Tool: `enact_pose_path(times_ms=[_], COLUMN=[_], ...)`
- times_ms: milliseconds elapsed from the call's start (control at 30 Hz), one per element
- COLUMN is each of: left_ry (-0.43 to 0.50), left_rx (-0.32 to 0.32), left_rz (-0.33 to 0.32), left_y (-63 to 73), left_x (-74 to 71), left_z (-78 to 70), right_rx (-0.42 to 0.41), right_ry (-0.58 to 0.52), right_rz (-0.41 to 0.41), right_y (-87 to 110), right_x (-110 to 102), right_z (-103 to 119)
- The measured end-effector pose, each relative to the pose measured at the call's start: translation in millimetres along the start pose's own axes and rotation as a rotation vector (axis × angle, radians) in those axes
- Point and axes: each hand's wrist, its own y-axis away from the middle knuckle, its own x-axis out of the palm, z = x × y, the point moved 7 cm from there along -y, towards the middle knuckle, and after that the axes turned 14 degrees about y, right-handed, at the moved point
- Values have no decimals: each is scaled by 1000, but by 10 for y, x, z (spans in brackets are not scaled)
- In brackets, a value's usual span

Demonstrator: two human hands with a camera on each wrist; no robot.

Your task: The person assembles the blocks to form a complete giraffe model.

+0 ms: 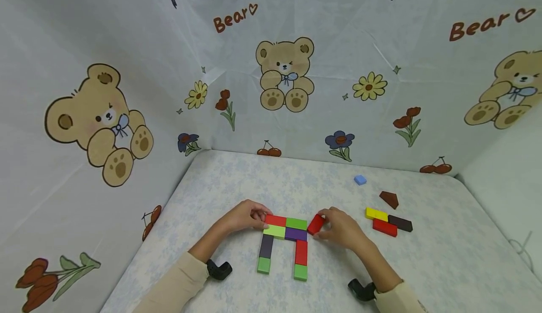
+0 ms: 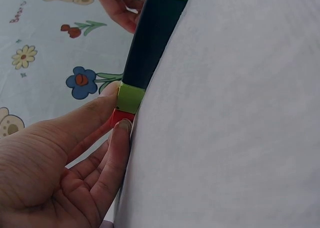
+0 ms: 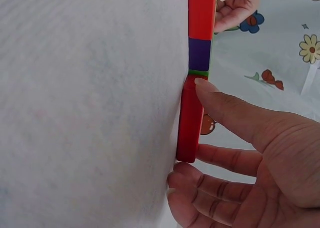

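Note:
Flat colored blocks lie joined on the table in a two-legged shape. At its top left corner are a red block (image 1: 276,220) and a lime block (image 1: 274,231); my left hand (image 1: 246,216) holds the red one at its left end, thumb tip against the lime edge. Beside them lie a green block (image 1: 296,223) and a purple block (image 1: 296,234). My right hand (image 1: 342,228) grips another red block (image 1: 315,224) between thumb and fingers, slanted, with one corner right at the shape's right end. In the right wrist view this red block (image 3: 189,123) stands on edge.
Below, the left leg has a dark block (image 1: 266,246) and a green end; the right leg has a red block (image 1: 301,252) and a green end. To the right lie yellow (image 1: 376,214), red (image 1: 385,228) and black blocks (image 1: 400,223), a brown piece (image 1: 389,199) and a blue piece (image 1: 360,180).

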Motion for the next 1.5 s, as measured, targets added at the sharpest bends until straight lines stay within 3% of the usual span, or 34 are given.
enact_pose_path(times_ms=[367,800,1067,1267,1500], left_ry=[12,5,-11,-14,-4], left_rx=[9,6,-2,-7,-5], left_rz=[-12,-1,21,4,-11], left_y=[16,13,8,6,5], left_x=[0,19,17,16,21], left_z=[-19,31,44,40,27], right_rx=[-9,27,68,125,179], right_ry=[-82,-129,-127,-92,-63], right_rz=[11,-96,-165,-132,-73], right_y=[31,113,222,214,173], right_x=[-116,-423,-506,-508,-436], right_z=[-143,-812,-1231,-1461,-1570])
